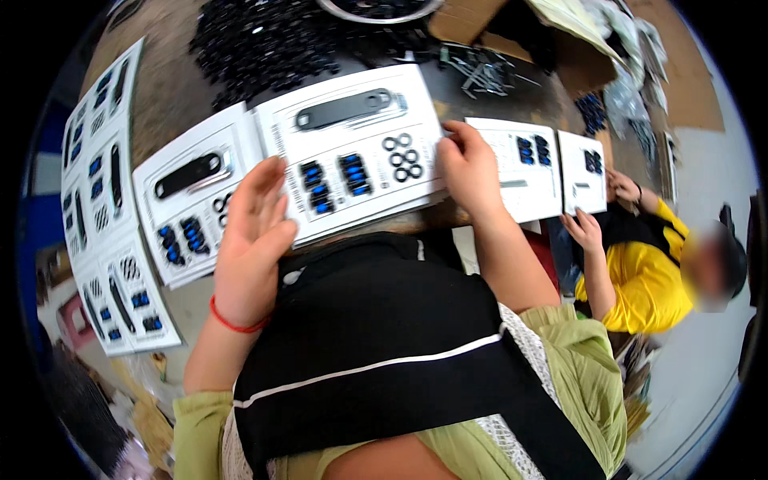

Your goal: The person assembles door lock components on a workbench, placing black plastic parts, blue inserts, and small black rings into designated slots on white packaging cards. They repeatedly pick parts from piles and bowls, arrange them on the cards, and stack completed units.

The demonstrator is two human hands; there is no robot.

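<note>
A brown worktable (172, 88) fills the upper half of the view, and on it lies a broad heap of small black parts (264, 40), spread from the far middle toward the left. Nearer the person, a stack of white blister cards (352, 152) sits at the table's front edge, each card carrying a long black handle piece, blue inserts and a cluster of black rings (402, 157). A second stack of cards (188, 200) overlaps it on the left, and a further row of cards (108, 200) runs down the left rim. To the right lie two more cards (524, 164) in front of a co-worker in a yellow shirt (648, 280) (their hands rest at those cards' near edge). A scatter of metal screws (480, 72) sits beyond.

The left hand (254, 240) lies flat with fingers spread on the near edge where the two stacks meet, holding nothing. The right hand (472, 172) presses its fingertips on the right edge of the middle stack, fingers together; whether it pinches the top card I cannot tell.
</note>
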